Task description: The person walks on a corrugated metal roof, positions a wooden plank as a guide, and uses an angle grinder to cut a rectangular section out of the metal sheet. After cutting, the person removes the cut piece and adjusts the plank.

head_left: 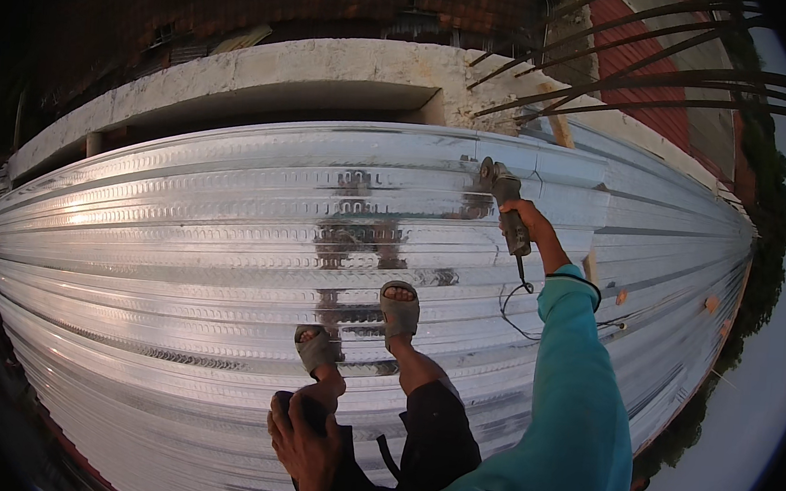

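Note:
My right hand grips a dark angle grinder, its disc end toward the top of the picture, over corrugated silver metal sheeting. A power cord trails from the grinder's rear across the sheeting. My left hand rests on my dark-clad knee, fingers apart and curved over it. My sandalled feet are on the sheeting.
A pale concrete ledge runs beyond the sheeting, with several bare steel bars jutting at upper right. Red roofing shows beyond them. The sheeting's edge curves down the right, with trees and sky beyond.

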Tool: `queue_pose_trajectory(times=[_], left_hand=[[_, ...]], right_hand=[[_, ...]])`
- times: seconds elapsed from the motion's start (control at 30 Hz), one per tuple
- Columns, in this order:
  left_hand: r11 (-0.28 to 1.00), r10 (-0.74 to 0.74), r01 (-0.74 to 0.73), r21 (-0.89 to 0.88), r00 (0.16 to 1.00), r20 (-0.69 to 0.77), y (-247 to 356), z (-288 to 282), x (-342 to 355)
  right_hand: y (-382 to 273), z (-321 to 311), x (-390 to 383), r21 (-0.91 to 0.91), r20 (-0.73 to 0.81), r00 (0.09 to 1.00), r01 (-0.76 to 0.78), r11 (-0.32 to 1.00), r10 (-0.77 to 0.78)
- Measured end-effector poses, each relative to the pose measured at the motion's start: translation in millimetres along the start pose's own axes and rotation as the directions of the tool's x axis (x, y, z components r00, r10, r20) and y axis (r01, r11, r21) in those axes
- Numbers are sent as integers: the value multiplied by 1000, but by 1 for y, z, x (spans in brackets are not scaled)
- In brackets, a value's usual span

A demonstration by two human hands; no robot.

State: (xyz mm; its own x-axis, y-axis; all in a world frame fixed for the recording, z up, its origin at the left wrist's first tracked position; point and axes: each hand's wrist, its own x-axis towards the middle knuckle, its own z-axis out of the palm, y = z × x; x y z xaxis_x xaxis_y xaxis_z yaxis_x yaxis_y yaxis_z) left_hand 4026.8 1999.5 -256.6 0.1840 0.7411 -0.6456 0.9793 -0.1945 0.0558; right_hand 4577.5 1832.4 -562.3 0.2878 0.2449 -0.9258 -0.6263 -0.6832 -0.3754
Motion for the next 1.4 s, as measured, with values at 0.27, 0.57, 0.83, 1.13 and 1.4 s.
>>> queue_pose_trajectory(times=[0.27,0.57,0.83,1.13,1.4], left_hand=[[997,11,-10,-72,1000,18,-9,4,-2],[998,17,-16,-54,1000,15,-15,4,-2],[998,5,-3,-69,1000,20,-15,3,0],[997,2,1,-78,999,36,-16,4,0],[997,-1,4,-80,999,38,-15,4,0]], right_hand=[[9,8,-9,-11,-50,998,-24,1000,23],[14,16,-23,-27,-86,995,-45,999,42],[23,13,-19,-5,-88,996,-28,1000,27],[36,3,-11,-5,-65,997,-44,999,44],[38,8,-19,-13,-60,995,-81,997,80]])
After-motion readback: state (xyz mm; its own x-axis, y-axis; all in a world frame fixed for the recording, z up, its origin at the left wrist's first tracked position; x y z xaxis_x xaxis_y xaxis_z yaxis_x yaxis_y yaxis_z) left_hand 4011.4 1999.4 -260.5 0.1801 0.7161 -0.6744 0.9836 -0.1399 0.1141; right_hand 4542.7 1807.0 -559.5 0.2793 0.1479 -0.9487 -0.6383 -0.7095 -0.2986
